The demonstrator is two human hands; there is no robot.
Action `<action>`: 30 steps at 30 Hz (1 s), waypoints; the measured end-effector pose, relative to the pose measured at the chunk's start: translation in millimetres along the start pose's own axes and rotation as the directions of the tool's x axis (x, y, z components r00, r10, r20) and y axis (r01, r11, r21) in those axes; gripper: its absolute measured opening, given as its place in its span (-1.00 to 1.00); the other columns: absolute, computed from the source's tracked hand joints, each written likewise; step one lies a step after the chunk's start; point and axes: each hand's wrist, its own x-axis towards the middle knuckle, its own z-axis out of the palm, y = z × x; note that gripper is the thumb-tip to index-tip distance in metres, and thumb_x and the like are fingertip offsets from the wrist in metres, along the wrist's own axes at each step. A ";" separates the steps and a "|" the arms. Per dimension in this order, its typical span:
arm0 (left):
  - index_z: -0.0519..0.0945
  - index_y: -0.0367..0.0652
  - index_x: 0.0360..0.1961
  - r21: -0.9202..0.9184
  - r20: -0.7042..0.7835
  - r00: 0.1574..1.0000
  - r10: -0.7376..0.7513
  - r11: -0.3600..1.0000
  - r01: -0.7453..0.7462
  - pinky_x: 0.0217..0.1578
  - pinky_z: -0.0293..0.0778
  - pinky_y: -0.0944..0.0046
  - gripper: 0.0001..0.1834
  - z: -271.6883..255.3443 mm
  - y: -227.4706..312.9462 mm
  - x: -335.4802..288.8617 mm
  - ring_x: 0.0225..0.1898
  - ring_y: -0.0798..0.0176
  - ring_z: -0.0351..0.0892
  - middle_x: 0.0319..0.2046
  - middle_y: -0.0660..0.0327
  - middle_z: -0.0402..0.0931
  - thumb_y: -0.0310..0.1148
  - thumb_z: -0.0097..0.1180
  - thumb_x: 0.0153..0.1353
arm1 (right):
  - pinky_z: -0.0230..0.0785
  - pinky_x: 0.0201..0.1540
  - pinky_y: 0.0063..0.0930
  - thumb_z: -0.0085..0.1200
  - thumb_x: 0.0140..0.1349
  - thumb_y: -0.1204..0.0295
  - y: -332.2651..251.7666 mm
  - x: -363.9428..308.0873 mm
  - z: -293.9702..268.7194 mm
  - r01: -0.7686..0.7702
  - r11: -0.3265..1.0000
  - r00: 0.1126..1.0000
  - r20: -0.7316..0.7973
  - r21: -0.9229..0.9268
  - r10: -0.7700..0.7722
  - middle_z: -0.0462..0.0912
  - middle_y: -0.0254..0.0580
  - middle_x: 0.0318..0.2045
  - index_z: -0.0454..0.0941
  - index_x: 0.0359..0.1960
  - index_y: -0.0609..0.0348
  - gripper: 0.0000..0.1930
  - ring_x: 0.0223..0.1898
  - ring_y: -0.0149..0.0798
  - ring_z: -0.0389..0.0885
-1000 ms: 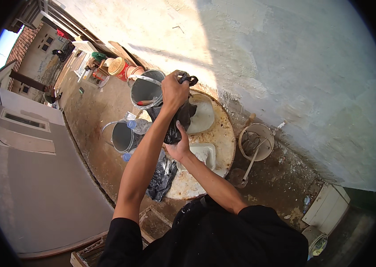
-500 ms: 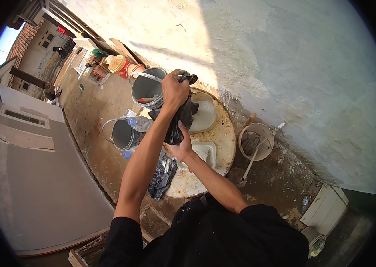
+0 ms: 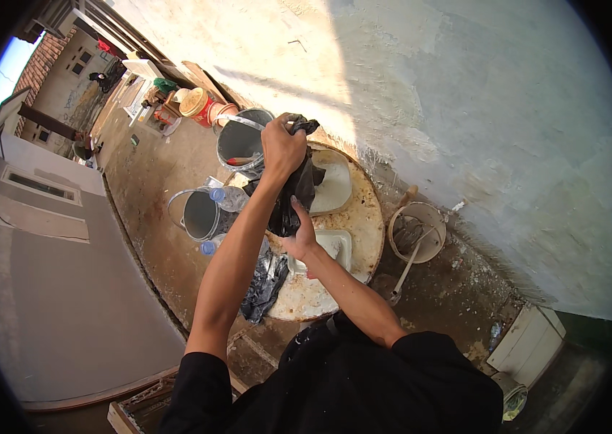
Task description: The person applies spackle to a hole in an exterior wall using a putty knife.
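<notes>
A black plastic bag [image 3: 307, 189] hangs over a round, paint-spattered table [image 3: 368, 228]. My left hand [image 3: 283, 148] is closed around its gathered top. Lower down, my right hand [image 3: 302, 237] cups the bag's bottom, thumb in front and the other fingers partly hidden; what the bag contains does not show. Just beneath the right hand lies a shallow whitish tray [image 3: 342, 244]. A larger pale tub [image 3: 335, 186] stands beyond it. Left of my forearms lie a clear bottle with a blue cap [image 3: 228, 197] and a crumpled dark plastic sheet [image 3: 265, 286].
A grey bucket [image 3: 239, 137] holding a red-handled tool stands behind the table, and a smaller one [image 3: 200, 215] at its left. Right of the table, a whitish bucket [image 3: 432, 217] has a long-handled tool in it. A plastered wall [image 3: 479, 130] bounds the right side.
Both hands stay on the bag at nearly the same place. The right hand has shifted very slightly down on it, and the view has turned a little.
</notes>
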 end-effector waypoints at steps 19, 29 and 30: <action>0.59 -0.36 -0.37 -0.122 -0.119 0.990 -0.072 0.991 0.057 -0.55 0.29 0.30 -0.79 -26.3 -15.5 -11.2 -0.66 0.39 0.27 -0.74 0.20 0.36 -0.50 0.05 -0.06 | 0.27 0.15 -0.29 0.03 0.25 0.23 -1.2 -13.7 -8.6 -0.054 0.996 0.998 -0.031 -0.067 0.052 0.54 -0.20 0.01 0.42 0.07 0.14 -0.60 0.02 -0.24 0.51; 0.62 -0.33 -0.28 -0.243 -0.142 0.985 -0.102 0.968 0.065 -0.55 0.29 0.37 -0.75 -42.4 -14.5 -24.2 -0.62 0.45 0.32 -0.69 0.26 0.41 -0.53 0.03 -0.02 | 0.26 0.16 -0.30 -0.05 0.28 0.15 6.8 -22.8 -14.1 -0.133 0.991 0.990 0.044 -0.036 0.134 0.55 -0.21 0.01 0.41 0.09 0.12 -0.57 0.02 -0.24 0.51; 0.62 -0.33 -0.28 -0.241 -0.150 0.983 -0.103 0.968 0.065 -0.55 0.29 0.37 -0.75 -41.0 -16.0 -24.6 -0.62 0.45 0.32 -0.69 0.26 0.41 -0.53 0.03 -0.02 | 0.26 0.16 -0.31 -0.06 0.29 0.15 10.3 -21.7 -12.1 -0.150 0.988 0.986 0.065 -0.044 0.153 0.56 -0.23 0.00 0.42 0.08 0.11 -0.58 0.01 -0.25 0.51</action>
